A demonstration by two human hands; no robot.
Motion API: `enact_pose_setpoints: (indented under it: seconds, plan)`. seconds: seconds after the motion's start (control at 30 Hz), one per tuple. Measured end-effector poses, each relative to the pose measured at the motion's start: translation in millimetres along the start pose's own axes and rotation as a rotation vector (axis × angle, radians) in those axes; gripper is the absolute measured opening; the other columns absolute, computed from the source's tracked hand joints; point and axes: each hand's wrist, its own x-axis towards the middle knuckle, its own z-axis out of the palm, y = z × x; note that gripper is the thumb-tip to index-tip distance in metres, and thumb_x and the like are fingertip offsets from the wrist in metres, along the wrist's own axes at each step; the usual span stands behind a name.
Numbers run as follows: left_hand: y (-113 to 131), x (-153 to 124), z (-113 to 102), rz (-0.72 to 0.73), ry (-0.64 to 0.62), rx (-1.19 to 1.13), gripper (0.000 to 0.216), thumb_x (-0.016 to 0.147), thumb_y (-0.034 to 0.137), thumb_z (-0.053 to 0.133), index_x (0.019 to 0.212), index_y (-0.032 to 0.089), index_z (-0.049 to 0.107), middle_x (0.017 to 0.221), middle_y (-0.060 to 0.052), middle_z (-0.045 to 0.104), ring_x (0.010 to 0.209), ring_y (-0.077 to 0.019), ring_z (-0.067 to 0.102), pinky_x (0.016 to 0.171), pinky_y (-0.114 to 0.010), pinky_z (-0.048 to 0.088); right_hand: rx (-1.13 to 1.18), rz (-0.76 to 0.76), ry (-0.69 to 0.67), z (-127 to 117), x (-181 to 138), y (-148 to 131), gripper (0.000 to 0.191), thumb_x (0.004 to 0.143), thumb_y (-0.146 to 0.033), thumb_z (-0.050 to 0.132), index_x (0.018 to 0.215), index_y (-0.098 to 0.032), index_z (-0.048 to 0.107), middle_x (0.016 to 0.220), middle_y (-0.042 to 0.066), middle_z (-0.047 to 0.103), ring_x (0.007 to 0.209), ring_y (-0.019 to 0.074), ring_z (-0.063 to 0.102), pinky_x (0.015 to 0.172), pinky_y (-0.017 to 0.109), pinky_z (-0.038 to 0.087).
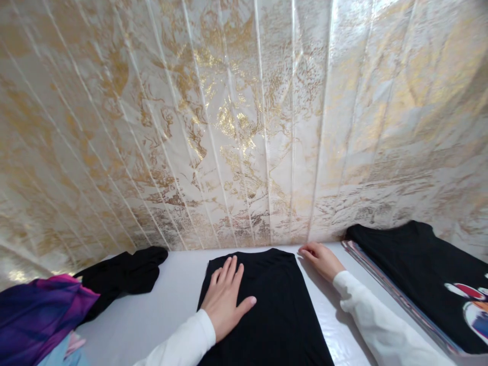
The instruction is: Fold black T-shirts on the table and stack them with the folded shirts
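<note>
A black garment lies flat on the white table, partly folded, its top edge near the wall. My left hand rests flat on the garment's left part, fingers stretched out, holding nothing. My right hand is at the garment's upper right corner, fingers curled against the fabric edge; whether it pinches the cloth I cannot make out. Both arms wear white sleeves.
A stack of folded clothes topped by a black printed shirt sits at the right. A crumpled black garment and a purple cloth lie at the left. A gold-and-white patterned wall rises directly behind the table.
</note>
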Motion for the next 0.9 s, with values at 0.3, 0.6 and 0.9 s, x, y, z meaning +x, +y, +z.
enact_pose_setpoints:
  seconds: [0.3,0.6,0.9]
  plan:
    - [85.0,-2.1,8.1,0.433,-0.147,-0.243,0.079,0.087,0.066,0.032,0.144,0.012,0.020,0.151,-0.013,0.006,0.139,-0.0254,0.005,0.112,-0.047,0.013,0.026,-0.168,-0.071,7.5,4.2,-7.9,0.031,0.073,-0.011,0.041,0.091,-0.020,0.065,0.084,0.003,0.060,0.080,0.0173,0.055,0.075,0.029,0.043]
    - [88.6,2.3,28.3,0.436,-0.089,-0.244,0.076,0.087,0.066,0.032,0.145,0.018,0.020,0.151,-0.015,0.004,0.138,-0.0316,0.002,0.109,-0.054,0.016,-0.079,-0.220,-0.059,9.9,21.4,-16.6,0.021,0.070,-0.006,0.046,0.068,-0.020,0.061,0.080,0.004,0.056,0.084,0.0200,0.050,0.079,0.031,0.039]
    - [89.2,0.0,21.6,0.370,-0.044,-0.224,0.062,0.091,0.053,0.038,0.143,0.020,0.028,0.151,-0.012,0.011,0.138,-0.0298,0.011,0.108,-0.052,0.022,-0.108,-0.186,-0.023,9.5,13.4,-23.4,0.024,0.072,-0.003,0.044,0.076,-0.019,0.062,0.084,0.005,0.056,0.086,0.0178,0.052,0.080,0.028,0.040]
